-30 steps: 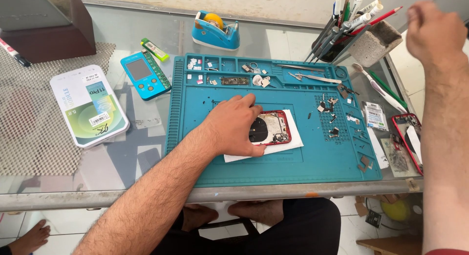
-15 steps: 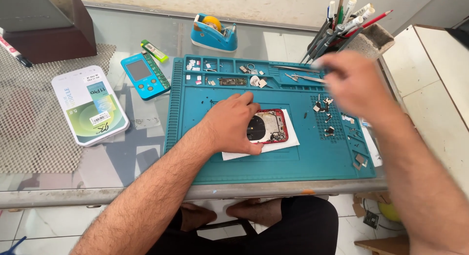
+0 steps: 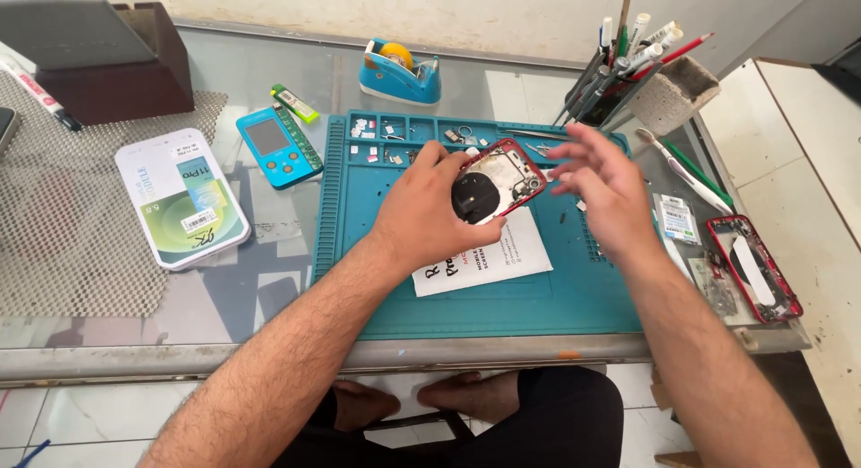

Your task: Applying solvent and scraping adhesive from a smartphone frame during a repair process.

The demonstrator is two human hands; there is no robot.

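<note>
Open mat toward the body, clutter beyond the grip

The left hand (image 3: pixel 430 212) lifts the red phone housing (image 3: pixel 496 181) off the blue mat (image 3: pixel 556 298); beneath and nearer lie only a flat white card (image 3: pixel 489 257) and bare mat. Beyond sit small-parts compartments (image 3: pixel 395 132); the right hand (image 3: pixel 605 186) closes the right side, a tool holder (image 3: pixel 659 87) behind.

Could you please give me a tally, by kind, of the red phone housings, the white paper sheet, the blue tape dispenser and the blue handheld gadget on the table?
Red phone housings: 2, one in the left hand at, one at the table's right edge
White paper sheet: 1
Blue tape dispenser: 1
Blue handheld gadget: 1
Total: 5
</note>
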